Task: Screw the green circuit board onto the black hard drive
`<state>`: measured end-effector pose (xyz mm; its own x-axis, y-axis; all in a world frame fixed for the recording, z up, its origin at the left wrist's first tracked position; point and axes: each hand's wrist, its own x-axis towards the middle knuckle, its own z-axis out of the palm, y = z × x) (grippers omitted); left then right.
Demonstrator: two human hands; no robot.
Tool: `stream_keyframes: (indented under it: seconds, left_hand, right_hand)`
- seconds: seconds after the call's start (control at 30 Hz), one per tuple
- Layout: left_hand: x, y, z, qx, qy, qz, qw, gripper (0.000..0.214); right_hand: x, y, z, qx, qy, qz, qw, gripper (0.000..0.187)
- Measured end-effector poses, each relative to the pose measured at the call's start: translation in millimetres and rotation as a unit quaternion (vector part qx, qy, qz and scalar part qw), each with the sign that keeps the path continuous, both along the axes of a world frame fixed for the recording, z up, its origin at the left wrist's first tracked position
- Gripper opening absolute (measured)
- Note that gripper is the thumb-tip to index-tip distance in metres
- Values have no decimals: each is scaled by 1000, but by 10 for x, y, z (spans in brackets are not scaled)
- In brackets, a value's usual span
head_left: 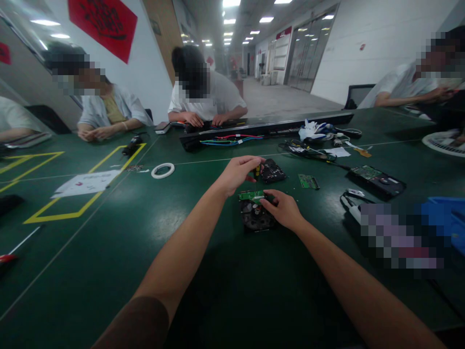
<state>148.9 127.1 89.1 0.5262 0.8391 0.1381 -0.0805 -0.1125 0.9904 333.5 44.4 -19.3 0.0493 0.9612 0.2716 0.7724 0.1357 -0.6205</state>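
Note:
A black hard drive [255,216] lies on the dark green table [152,232] in front of me, with a green circuit board [250,195] at its far edge. My right hand [282,208] rests on the drive's right side, fingers curled over the board and casing. My left hand [238,173] hovers just above the board, fingers pinched round a small screwdriver with a yellow handle [257,170], its tip pointing down at the board. A black drive cover [272,170] lies just beyond.
A loose green board [308,181], another opened drive [378,180], cables, a white tape ring [162,170], a paper sheet [84,183] inside yellow floor-tape lines and a blue bin [448,218] lie on the table. Three people sit at its far side.

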Motion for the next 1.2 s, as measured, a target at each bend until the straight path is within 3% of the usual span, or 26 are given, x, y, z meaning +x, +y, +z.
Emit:
stream_keyframes:
  seconds: [0.4, 0.77, 0.97, 1.2]
  left_hand:
    - [5, -1, -14, 17, 5, 2, 1000, 22]
    - [16, 38, -71, 14, -15, 4, 1000, 28]
    - [-11, 53, -71, 119, 48, 27, 991, 36]
    - [-94, 24, 32, 284, 154, 114, 940, 26]
  right_hand:
    - [-5, -1, 18, 3, -11, 2, 1000, 43]
    - [3, -5, 8, 1, -6, -3, 1000, 44]
    - [-3, -2, -16, 7, 4, -4, 1000, 46]
    - [-4, 10, -30, 19, -4, 11, 1000, 46]
